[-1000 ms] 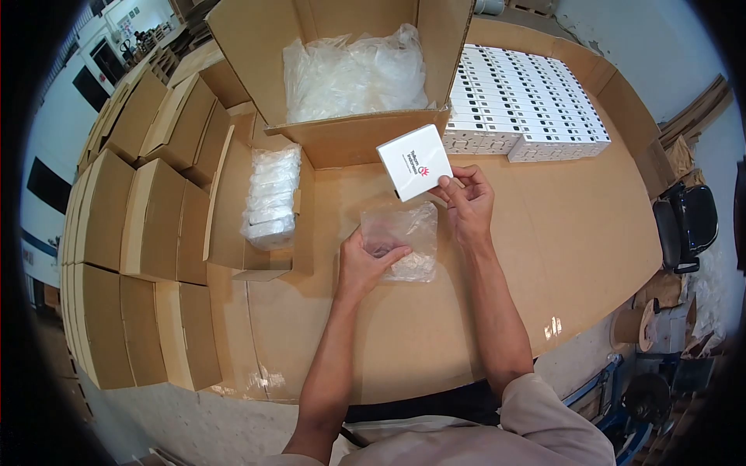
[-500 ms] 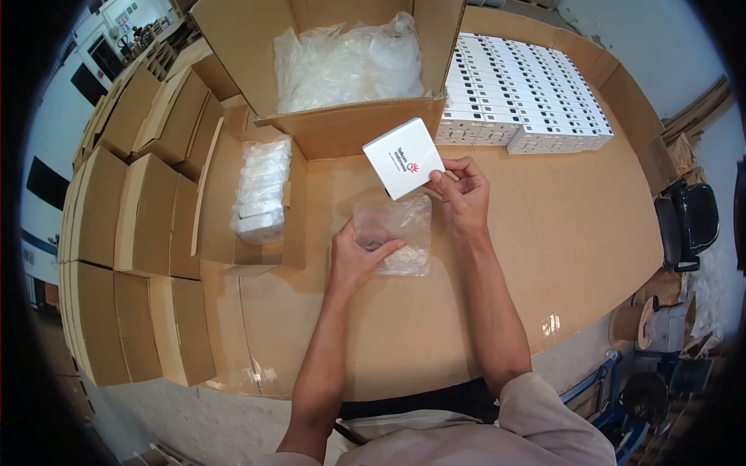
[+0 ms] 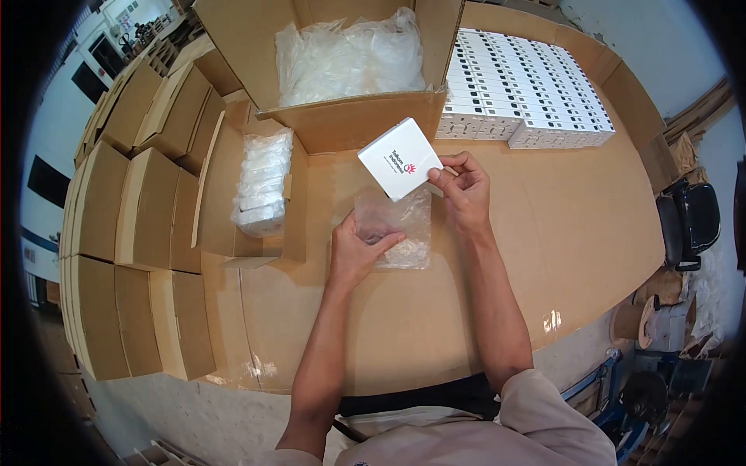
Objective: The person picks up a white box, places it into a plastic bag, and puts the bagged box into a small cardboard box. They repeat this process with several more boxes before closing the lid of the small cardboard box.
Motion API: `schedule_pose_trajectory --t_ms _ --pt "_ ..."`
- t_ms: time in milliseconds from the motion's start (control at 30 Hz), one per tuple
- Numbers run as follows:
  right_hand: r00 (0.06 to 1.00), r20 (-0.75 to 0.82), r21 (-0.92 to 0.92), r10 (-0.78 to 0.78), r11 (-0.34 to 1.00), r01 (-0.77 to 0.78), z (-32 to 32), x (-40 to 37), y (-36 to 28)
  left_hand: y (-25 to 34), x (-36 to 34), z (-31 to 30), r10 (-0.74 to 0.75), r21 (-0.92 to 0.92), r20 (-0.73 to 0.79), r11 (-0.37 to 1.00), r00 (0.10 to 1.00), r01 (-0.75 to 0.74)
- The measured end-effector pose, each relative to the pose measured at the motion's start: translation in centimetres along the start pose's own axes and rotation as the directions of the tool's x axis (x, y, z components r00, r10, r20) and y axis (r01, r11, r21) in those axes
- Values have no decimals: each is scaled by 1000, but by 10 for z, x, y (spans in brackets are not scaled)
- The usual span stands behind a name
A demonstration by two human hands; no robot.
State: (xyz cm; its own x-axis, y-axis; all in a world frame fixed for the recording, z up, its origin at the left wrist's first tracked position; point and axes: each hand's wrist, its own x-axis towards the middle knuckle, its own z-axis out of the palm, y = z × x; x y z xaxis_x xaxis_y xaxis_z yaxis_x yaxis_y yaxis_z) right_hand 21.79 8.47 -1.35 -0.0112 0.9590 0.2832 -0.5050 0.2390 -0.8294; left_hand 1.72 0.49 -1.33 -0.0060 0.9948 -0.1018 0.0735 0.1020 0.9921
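Nearest, the beige sleeve [image 3: 548,412] of the right arm sits at the close edge of the cardboard-covered surface [image 3: 420,334]. Over that surface, the left hand [image 3: 357,252] is closed on a clear plastic bag [image 3: 412,255], its thumb laid across the front of the film. Slightly farther out, the right hand [image 3: 466,193] pinches one corner of a white Telkom Indonesia box [image 3: 396,159] between thumb and fingers. The box is held at a tilt with its printed face showing, and its lowest corner reaches the bag's upper edge in this view; whether the two touch cannot be told. To the left, brown cartons [image 3: 101,311] stand in stacks, and beside them an open cardboard carton [image 3: 296,221] holds a row of plastic-wrapped packages [image 3: 263,186]. Beyond the hands, a large open carton [image 3: 365,123] contains a crumpled heap of clear plastic [image 3: 350,62]. Right of it, toward the far side of the surface, white boxes [image 3: 528,85] stand packed in tight rows, with a cardboard wall [image 3: 625,97] alongside them
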Motion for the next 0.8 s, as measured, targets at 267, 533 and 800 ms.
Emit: schedule_pose_trajectory --t_ms 267,533,800 --pt "999 37 21 -11 1000 11 0 -1 -2 10 -1 -1 -23 5 -6 1000 1000 23" --pt "996 79 5 30 1000 -30 -3 -2 -1 -1 1 -1 35 42 -24 999 999 -34" --pt "994 100 54 51 997 -56 -2 -1 -1 8 -1 0 11 45 -16 999 1000 -10"
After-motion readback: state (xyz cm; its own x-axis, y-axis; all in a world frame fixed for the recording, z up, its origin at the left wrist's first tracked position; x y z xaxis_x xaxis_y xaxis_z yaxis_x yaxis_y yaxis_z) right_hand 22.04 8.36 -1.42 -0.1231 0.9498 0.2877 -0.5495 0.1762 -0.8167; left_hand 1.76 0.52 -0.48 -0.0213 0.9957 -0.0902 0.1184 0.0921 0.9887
